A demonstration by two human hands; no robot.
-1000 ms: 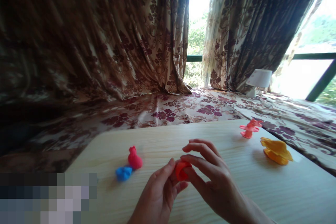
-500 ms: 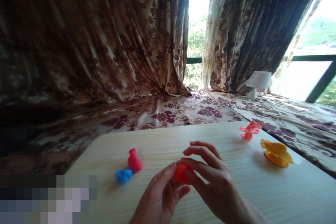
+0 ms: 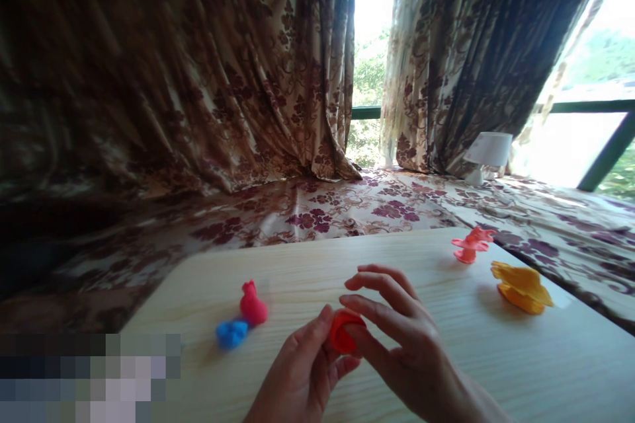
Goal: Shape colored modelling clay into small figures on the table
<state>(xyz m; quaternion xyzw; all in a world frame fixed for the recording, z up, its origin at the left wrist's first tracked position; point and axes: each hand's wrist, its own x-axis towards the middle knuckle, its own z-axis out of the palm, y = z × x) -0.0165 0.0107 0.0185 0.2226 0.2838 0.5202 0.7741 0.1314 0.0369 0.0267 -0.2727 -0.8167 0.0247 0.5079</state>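
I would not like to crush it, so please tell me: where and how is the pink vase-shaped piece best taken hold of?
Probably by the rounded lower body of the pink piece, coming from the right: its neck is narrow, and the blue piece sits close at its near left side.

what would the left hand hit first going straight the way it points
Past the red piece it holds, the left hand would probably meet the right hand first, though depth is hard to judge.

A head-worn camera looks forward and down from close above the pale, wood-grained table point(image 3: 302, 271) (far edge in view) toward brown, floral fabric curtains point(image 3: 258, 79).
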